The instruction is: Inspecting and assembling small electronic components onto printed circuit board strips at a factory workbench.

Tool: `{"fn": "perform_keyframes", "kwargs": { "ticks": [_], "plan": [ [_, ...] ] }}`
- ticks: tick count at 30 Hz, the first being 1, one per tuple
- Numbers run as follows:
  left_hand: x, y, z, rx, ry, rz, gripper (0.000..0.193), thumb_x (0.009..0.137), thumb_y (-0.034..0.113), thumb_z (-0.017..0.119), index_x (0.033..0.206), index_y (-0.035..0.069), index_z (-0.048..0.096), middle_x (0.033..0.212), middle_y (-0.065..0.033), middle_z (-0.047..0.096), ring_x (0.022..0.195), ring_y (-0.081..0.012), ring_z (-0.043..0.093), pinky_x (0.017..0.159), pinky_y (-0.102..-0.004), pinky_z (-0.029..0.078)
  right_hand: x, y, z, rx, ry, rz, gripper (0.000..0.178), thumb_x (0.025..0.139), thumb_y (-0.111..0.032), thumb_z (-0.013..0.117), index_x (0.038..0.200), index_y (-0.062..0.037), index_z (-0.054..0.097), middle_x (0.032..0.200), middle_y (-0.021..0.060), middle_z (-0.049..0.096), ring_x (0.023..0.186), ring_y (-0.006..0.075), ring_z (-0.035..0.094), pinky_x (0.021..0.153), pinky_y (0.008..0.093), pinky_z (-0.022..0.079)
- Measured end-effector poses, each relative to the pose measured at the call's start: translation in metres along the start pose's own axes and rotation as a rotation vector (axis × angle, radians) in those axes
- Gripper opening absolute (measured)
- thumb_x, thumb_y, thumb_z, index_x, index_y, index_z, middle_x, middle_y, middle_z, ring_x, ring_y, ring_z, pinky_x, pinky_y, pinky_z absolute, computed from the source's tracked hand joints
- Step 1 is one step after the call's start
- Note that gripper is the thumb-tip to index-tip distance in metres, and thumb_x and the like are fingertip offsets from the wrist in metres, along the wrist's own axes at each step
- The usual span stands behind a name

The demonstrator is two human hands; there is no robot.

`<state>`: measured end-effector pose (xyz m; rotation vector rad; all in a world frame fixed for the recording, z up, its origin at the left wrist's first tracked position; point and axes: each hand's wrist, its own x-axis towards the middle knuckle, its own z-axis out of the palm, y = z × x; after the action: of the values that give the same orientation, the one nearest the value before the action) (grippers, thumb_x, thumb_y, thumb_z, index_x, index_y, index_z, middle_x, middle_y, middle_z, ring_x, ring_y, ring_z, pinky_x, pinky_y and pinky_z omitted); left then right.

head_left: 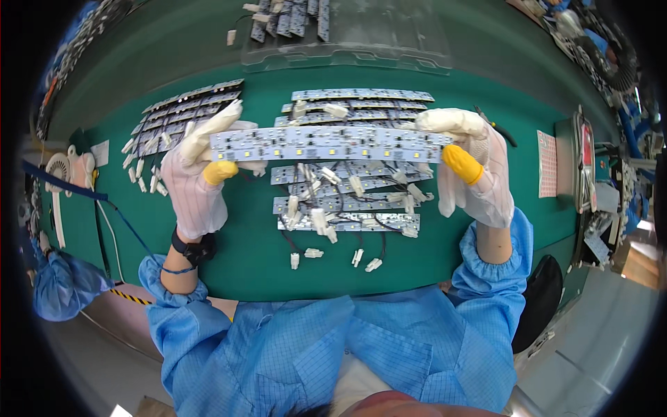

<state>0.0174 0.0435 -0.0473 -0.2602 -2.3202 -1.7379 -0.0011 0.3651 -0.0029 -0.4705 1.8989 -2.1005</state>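
Observation:
Stretched level between my hands is a long white LED circuit board (330, 144), its face with small yellow LEDs toward me. My left hand (201, 163), in a white glove with a yellow thumb cover, grips the board's left end. The right end is pinched by my right hand (469, 156), gloved the same way. Below and behind the held board lie several more LED boards (347, 203) with dark wires and white connectors. Part of that group is hidden by the held board. Another stack of LED boards (187, 111) rests beyond my left hand.
At the back stands a clear plastic tray (389, 59), with more boards (292, 17) to its left. Dark-handled pliers (501, 132) lie beyond my right hand. A small white fan (69, 167) is at left, a sheet of red-marked labels (547, 163) at right. Another person's blue sleeve (66, 285) shows lower left.

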Motion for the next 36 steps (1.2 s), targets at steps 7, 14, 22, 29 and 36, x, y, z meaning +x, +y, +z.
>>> {"fn": "perform_keyframes", "kwargs": {
  "ticks": [7, 14, 22, 29, 36],
  "plan": [
    [-0.001, 0.012, -0.001, -0.09, 0.009, -0.056, 0.07, 0.075, 0.056, 0.063, 0.11, -0.004, 0.063, 0.092, -0.0117, 0.066, 0.085, -0.017, 0.062, 0.074, -0.0272, 0.049, 0.006, 0.01, 0.003, 0.024, 0.036, 0.004, 0.04, 0.087, -0.022, 0.059, 0.115, 0.0064, 0.053, 0.082, 0.013, 0.064, 0.039, 0.0085, 0.051, 0.041, 0.0167, 0.039],
    [-0.001, 0.008, 0.001, -0.002, 0.03, 0.075, 0.057, 0.071, 0.045, 0.068, 0.107, 0.0, 0.066, 0.081, -0.0077, 0.07, 0.081, -0.0196, 0.061, 0.079, -0.0313, 0.046, 0.004, 0.011, 0.001, -0.096, 0.048, -0.029, 0.08, 0.073, -0.053, 0.065, 0.119, 0.0104, 0.047, 0.093, 0.0148, 0.059, 0.054, 0.0079, 0.056, 0.045, 0.0147, 0.039],
    [-0.004, 0.008, -0.009, 0.028, -0.09, 0.146, 0.067, 0.073, 0.049, 0.069, 0.113, -0.003, 0.06, 0.096, -0.013, 0.065, 0.085, -0.0189, 0.062, 0.072, -0.0292, 0.051, 0.004, 0.018, 0.006, -0.193, 0.246, -0.19, 0.055, 0.08, -0.035, 0.061, 0.114, 0.0068, 0.051, 0.094, 0.0174, 0.062, 0.043, 0.0047, 0.049, 0.049, 0.0149, 0.04],
    [0.003, 0.002, -0.012, 0.11, -0.086, 0.31, 0.066, 0.076, 0.053, 0.064, 0.114, -0.001, 0.061, 0.09, -0.0134, 0.067, 0.078, -0.0191, 0.062, 0.067, -0.0292, 0.049, -0.005, 0.003, -0.005, -0.232, 0.098, 0.112, 0.09, 0.067, -0.066, 0.067, 0.119, 0.0058, 0.049, 0.112, 0.0107, 0.054, 0.099, 0.0149, 0.053, 0.088, 0.0273, 0.042],
    [0.002, -0.002, -0.005, 0.062, 0.048, 0.193, 0.056, 0.072, 0.046, 0.068, 0.105, 0.001, 0.067, 0.089, -0.0102, 0.069, 0.081, -0.0227, 0.063, 0.075, -0.03, 0.049, -0.002, 0.004, -0.005, -0.179, 0.046, -0.106, 0.062, 0.078, -0.039, 0.063, 0.115, 0.0087, 0.051, 0.108, 0.0164, 0.058, 0.077, 0.0146, 0.057, 0.068, 0.0225, 0.045]
  ]
}}
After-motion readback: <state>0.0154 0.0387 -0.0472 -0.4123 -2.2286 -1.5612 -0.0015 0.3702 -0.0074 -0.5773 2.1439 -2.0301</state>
